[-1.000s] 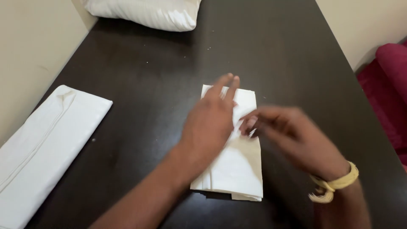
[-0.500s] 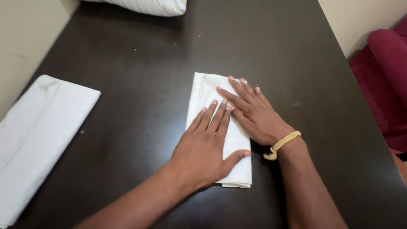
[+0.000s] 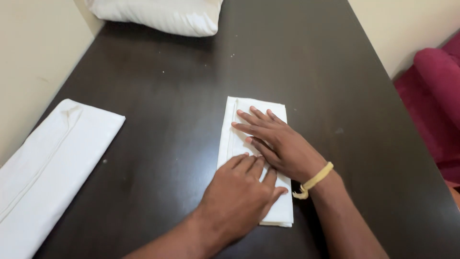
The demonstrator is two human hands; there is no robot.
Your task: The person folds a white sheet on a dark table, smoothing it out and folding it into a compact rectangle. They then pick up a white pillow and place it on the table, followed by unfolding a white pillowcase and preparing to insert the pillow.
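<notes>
I had both hands flat and open on the folded white cloth [image 3: 254,144], which lay on the dark table [image 3: 191,86]: my left hand [image 3: 237,196] pressed its near half, my right hand [image 3: 280,144] its middle, fingers touching. Left of it lay a larger folded sheet [image 3: 48,168]; beyond it, a pillow [image 3: 158,14].

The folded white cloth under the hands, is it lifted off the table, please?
No, the folded white cloth lies flat on the dark table, pressed by both hands.
</notes>
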